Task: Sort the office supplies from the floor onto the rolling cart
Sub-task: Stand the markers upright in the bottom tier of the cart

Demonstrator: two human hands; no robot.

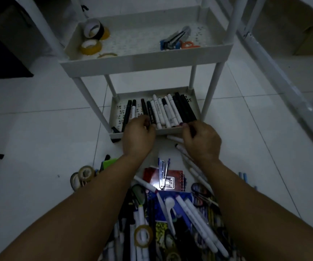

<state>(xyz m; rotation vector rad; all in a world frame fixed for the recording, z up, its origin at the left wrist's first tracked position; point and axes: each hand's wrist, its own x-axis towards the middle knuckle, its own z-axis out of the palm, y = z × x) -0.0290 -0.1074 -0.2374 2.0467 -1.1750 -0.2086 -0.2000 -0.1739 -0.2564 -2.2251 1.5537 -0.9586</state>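
Bottom shelf (114, 117): we have markers (168, 111) lying side by side here, black and white together, so like stays with like.
Left hand (138, 134): fingers curled at the near rim, seemingly nudging the row straight; whether they clamp a marker, we cannot tell.
Right hand (201, 140): fingers bent together around dark markers at the right end.
Upper shelf (146, 61): tape rolls (92, 37) left, staplers right.
Floor pile (170, 213): most supplies remain, near us, dim and partly hidden by our forearms.
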